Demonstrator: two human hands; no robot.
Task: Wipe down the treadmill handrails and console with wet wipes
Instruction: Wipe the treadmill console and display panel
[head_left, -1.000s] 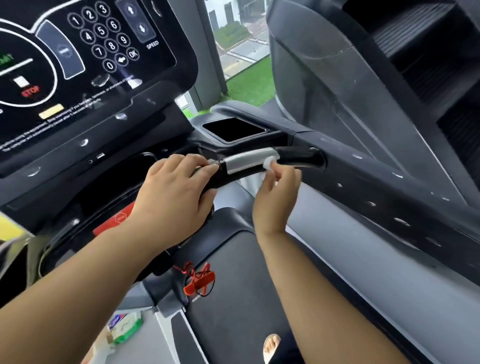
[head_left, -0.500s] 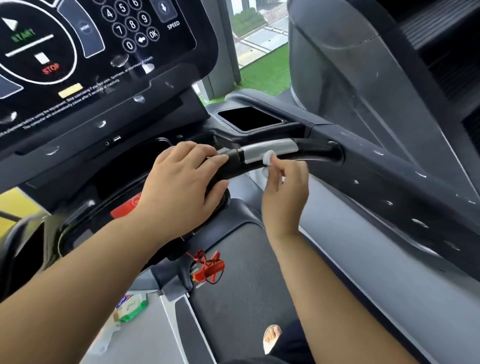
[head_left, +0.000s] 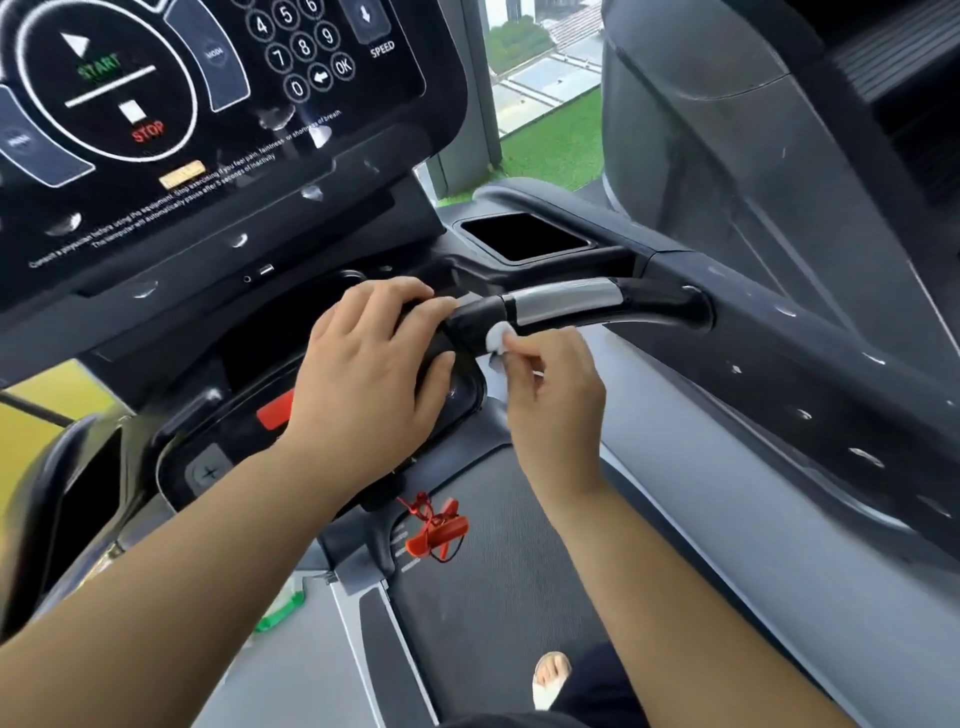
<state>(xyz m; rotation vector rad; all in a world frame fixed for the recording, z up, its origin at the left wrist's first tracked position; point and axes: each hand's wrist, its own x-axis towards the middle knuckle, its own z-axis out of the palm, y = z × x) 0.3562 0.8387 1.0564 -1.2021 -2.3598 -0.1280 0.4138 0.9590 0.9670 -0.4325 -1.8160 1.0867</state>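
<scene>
Your right hand (head_left: 556, 395) pinches a wadded wet wipe (head_left: 497, 339) between thumb and fingertips and presses it to the underside of the handrail (head_left: 566, 301), where black grip meets silver band. The tight wad probably helps you work that seam. Your left hand (head_left: 369, 374) curls round the handrail's inner end, just beside the wipe, apparently to brace you. The console (head_left: 208, 130) rises above both hands, and a red safety clip (head_left: 436, 535) hangs below.

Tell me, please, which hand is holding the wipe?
The right hand pinches the wipe against the handrail; the left hand has no wipe and only grips the handrail's black inner end.
</scene>
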